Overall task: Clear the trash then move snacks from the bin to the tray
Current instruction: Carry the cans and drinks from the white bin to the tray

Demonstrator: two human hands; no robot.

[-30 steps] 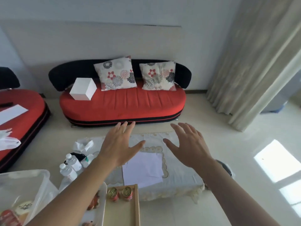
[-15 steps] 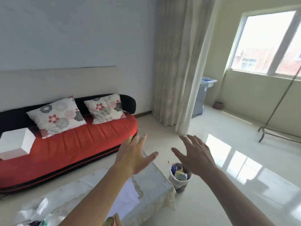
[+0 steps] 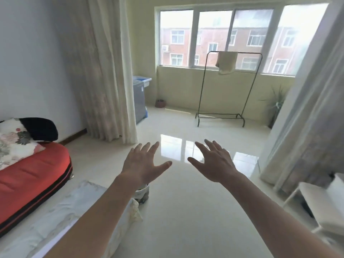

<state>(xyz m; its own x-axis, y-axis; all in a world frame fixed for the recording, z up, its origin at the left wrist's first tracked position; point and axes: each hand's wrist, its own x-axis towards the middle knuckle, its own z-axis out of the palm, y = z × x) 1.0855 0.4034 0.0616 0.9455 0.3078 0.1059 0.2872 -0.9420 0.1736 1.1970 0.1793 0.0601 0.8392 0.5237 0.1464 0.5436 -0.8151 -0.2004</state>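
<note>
Both hands are up with nothing in them, left hand (image 3: 144, 164) and right hand (image 3: 214, 162) spread wide over bare floor, right of the cloth-covered table (image 3: 55, 216). There's no trash, snacks, bin or tray in sight. A small basket (image 3: 144, 194) peeks out under the left wrist. I'd say trash-clearing hasn't started, and next they need to face the table and find something to grab.

Left hand (image 3: 143, 165) and right hand (image 3: 216, 163) outstretched side by side, palms down, fingers spread, empty.

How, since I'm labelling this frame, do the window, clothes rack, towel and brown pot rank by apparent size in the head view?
Largest first:
window
clothes rack
towel
brown pot
No close calls.
</note>
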